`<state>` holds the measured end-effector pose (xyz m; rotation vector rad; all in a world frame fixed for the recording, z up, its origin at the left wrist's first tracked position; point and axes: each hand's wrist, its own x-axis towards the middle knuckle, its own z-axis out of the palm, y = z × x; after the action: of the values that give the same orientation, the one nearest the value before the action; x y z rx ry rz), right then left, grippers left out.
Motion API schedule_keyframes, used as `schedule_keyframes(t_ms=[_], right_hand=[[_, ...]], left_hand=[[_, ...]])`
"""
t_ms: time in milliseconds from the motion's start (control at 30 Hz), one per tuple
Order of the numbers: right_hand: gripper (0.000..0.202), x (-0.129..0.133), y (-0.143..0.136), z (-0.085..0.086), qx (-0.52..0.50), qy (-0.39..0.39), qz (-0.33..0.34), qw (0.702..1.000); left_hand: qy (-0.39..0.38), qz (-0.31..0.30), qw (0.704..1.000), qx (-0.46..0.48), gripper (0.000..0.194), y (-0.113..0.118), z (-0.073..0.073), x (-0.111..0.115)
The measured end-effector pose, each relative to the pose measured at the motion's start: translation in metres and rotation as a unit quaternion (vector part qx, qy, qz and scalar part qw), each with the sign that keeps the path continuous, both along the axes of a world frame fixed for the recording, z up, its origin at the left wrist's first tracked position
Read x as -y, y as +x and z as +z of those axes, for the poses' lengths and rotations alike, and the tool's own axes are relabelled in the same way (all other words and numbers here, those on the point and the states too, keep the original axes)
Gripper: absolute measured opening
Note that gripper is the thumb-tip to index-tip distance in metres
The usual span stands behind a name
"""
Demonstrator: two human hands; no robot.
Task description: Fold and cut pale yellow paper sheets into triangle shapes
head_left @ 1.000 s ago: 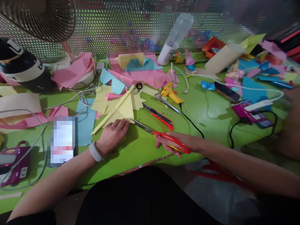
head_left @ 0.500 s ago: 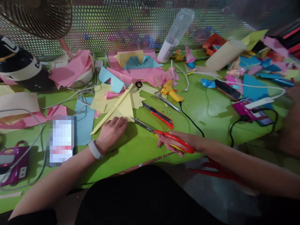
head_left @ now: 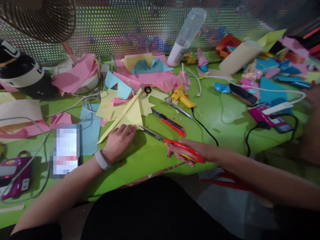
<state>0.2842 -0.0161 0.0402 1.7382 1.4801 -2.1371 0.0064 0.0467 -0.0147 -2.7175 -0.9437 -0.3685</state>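
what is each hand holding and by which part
The right hand holds the red scissors by the handle loops, fingers through them. The left hand grips nothing; it rests flat on the yellow folded paper, at its near edge.

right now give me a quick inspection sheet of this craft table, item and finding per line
surface: green table, mostly covered with paper.
job's things: folded yellow paper under the left hand's fingertips; red-handled scissors with blade tips at the paper's edge.
clutter: pink paper scraps, blue sheet, yellow glue gun, red utility knife, plastic bottle, rolled paper.
grippers: left hand flat on the paper; right hand closed around the scissor handles.
cables: black cord from the glue gun; white cable across the right side; grey loops at left.
surroundings: perforated metal screen behind; fan top left.
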Motion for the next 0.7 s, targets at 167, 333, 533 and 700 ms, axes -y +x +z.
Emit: schedule_keyframes(t_ms=[167, 333, 533, 700], right_hand=[[0.073, 0.0019, 0.0000, 0.0012, 0.011, -0.007, -0.005, 1.000], [0.075, 0.0004, -0.0011, 0.0004, 0.002, -0.006, -0.004, 1.000], [0.075, -0.0011, -0.0027, 0.0014, 0.000, 0.002, 0.002, 1.000], [0.078, -0.0005, -0.0050, 0.0040, 0.006, 0.006, 0.002, 1.000]], left_hand=[[-0.017, 0.002, 1.000, 0.002, 0.031, 0.0005, 0.0007, -0.0001], [-0.042, 0.008, 0.999, 0.008, 0.032, 0.0012, 0.0020, 0.0006], [-0.027, 0.000, 1.000, 0.012, 0.029, 0.0012, 0.0010, -0.0002], [-0.032, 0.000, 0.999, 0.002, 0.029, -0.0003, 0.0034, 0.0007]])
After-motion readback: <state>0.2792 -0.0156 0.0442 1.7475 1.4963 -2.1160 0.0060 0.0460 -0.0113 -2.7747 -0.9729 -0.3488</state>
